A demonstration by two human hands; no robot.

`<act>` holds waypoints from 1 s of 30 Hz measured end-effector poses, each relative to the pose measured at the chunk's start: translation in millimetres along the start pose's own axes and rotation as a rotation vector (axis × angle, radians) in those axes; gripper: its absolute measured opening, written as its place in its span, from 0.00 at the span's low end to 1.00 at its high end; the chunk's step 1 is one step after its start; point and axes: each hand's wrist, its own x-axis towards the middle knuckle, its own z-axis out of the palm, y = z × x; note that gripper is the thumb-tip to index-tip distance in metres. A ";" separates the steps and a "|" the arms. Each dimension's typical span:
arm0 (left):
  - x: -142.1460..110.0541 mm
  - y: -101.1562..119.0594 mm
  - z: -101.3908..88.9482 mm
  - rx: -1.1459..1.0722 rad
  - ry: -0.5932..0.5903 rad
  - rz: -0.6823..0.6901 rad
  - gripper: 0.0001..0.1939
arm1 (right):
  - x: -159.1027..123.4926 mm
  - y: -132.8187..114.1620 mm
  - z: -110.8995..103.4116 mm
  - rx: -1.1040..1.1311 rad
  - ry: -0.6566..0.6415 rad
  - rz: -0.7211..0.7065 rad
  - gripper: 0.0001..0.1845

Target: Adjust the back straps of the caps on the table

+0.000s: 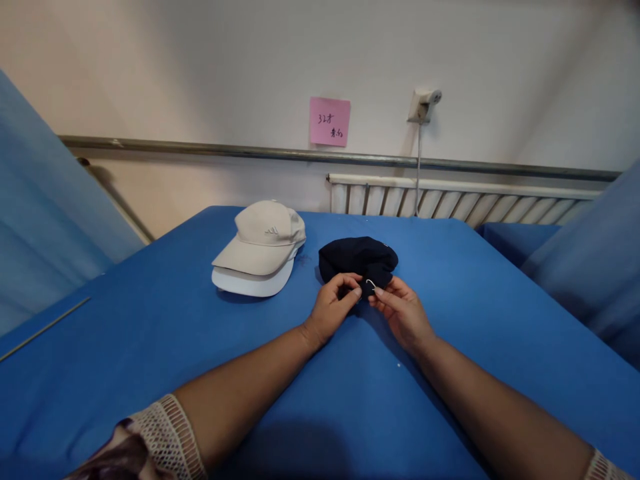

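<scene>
A dark navy cap [357,259] lies on the blue cloth-covered table [150,347] just beyond my hands. My left hand [333,308] pinches the cap's near edge with curled fingers. My right hand [403,310] grips the same edge beside it, close to a small metal buckle [371,285] on the cap's back strap. Both hands meet at the strap. To the left, beige and white caps [260,247] sit stacked one on the other, untouched.
A pink sticky note [329,121] hangs on the wall above a metal rail [200,149]. A white radiator [450,200] runs behind the table. A wall socket with a cable [423,105] sits above it. Blue curtains [45,220] flank both sides.
</scene>
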 end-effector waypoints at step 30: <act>0.6 5.2 10.2 0.020 0.131 -0.072 0.07 | -13.4 7.7 12.4 0.065 0.078 0.171 0.17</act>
